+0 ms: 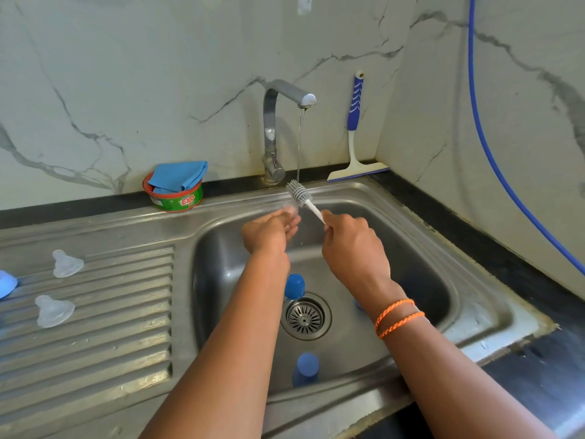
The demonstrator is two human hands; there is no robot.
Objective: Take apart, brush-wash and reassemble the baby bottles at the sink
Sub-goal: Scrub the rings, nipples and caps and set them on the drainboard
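Marble-walled sink (395, 198) under a running tap (286, 99) — our right hand (351, 245) closes its grip on the bottle brush (302, 196), bristles slanting up-left into the stream, beside our left hand (269, 231), loosely cupped — bottle parts below.

walls: white grey-veined marble (126, 74) | counter: black (493, 248) | light: soft, even

You are standing at a home kitchen sink (395, 198): a steel basin with a ribbed drainboard (95, 327), set into a dark desk (522, 369) against marble-look wall tiles (126, 74). A chrome tap (272, 131) runs water, a tub of dish soap (174, 198) with a blue cloth (179, 175) sits beside it, and a squeegee (356, 131) leans in the corner.
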